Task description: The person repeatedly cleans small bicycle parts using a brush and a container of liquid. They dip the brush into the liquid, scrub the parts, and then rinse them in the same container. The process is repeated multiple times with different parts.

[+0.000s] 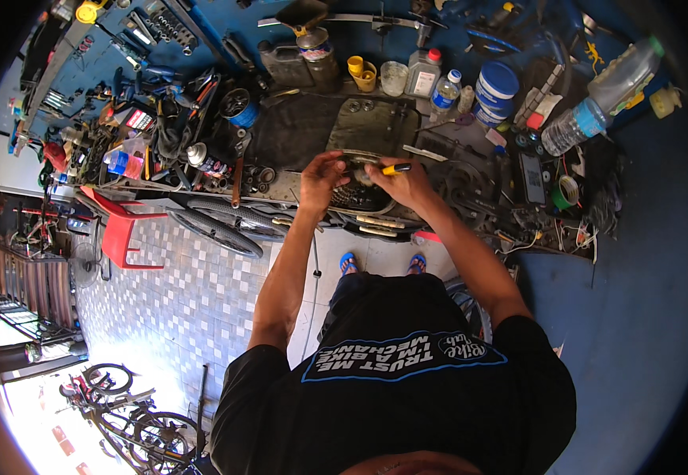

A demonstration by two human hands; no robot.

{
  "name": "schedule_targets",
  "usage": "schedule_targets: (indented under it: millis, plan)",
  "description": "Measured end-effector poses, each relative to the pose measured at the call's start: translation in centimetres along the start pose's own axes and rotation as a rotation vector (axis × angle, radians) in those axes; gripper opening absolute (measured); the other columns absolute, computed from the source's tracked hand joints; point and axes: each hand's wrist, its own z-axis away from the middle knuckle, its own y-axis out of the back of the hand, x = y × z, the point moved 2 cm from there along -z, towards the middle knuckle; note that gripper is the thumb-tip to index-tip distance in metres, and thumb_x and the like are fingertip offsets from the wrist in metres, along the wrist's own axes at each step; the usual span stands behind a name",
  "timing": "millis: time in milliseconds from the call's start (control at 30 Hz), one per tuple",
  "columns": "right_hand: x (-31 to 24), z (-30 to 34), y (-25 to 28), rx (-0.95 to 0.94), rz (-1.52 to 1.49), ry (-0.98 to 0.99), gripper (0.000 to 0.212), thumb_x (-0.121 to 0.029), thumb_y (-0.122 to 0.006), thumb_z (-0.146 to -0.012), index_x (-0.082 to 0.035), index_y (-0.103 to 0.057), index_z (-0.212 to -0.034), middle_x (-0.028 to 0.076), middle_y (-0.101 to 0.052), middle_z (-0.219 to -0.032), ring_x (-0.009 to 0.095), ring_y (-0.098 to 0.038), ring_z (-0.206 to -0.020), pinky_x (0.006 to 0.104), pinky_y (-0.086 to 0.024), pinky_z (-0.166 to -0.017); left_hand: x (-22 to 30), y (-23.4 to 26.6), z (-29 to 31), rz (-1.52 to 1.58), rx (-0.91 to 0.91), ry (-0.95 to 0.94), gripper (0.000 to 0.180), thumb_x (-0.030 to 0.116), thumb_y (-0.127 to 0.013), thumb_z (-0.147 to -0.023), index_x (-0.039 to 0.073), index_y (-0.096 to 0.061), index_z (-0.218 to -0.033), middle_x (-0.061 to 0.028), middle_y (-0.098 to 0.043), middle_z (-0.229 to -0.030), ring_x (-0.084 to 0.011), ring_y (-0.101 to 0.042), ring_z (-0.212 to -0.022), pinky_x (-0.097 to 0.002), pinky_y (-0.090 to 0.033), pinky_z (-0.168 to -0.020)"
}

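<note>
Over the workbench's front edge, both my hands work close together. My right hand (403,187) is closed around a slim tool with a yellow and black handle (396,169); its working end is hidden by the fingers. To its left, my left hand (322,180) has its fingers curled in, and what they hold, if anything, is too small to make out. A toothed bicycle cassette (347,198) lies just below and between the hands, partly covered by them. Behind them lies a dark, greasy metal plate (368,127).
Bottles and tubs line the back, including a clear water bottle (445,91) and blue tubs (496,87). A spray can (205,158) and wrench (238,170) lie left; a phone (532,178) is right. A bicycle wheel (217,226) and red chair (122,226) stand below left.
</note>
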Motion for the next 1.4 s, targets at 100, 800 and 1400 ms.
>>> schedule_targets:
  millis: [100,800,1400]
  plan:
    - [0.3,2.0,-0.1,-0.099,0.232,-0.035,0.038,-0.047,-0.073,-0.091,-0.009,-0.074,-0.092,0.017,-0.071,-0.078,0.040,-0.069,-0.078,0.0401,-0.055,-0.066,0.0,0.7,-0.1,0.104,0.008,0.031,0.034,0.014,-0.072,-0.099,0.003,-0.063,-0.130,-0.0092,-0.066,-0.117,-0.0219,-0.069,-0.102,-0.0336,-0.061,-0.081]
    - [2.0,-1.5,-1.4,-0.135,-0.631,-0.597,0.047,-0.051,-0.065,-0.101,-0.005,-0.070,-0.104,0.007,-0.072,-0.075,0.011,-0.064,-0.057,0.0250,-0.054,-0.053,-0.4,1.5,0.4,0.076,-0.006,-0.023,0.031,0.001,-0.070,-0.097,0.001,-0.063,-0.128,-0.0093,-0.065,-0.122,-0.0184,-0.068,-0.102,-0.0351,-0.064,-0.086]
    - [-2.7,-0.7,4.0,0.068,0.083,0.629,0.021,-0.022,-0.082,-0.088,-0.008,-0.076,-0.103,0.009,-0.073,-0.099,0.027,-0.070,-0.090,0.0379,-0.057,-0.071,0.7,1.9,-0.1,0.339,-0.163,0.346,0.026,0.028,-0.061,-0.106,0.005,-0.062,-0.119,-0.0100,-0.071,-0.098,-0.0148,-0.065,-0.079,-0.0299,-0.057,-0.065]
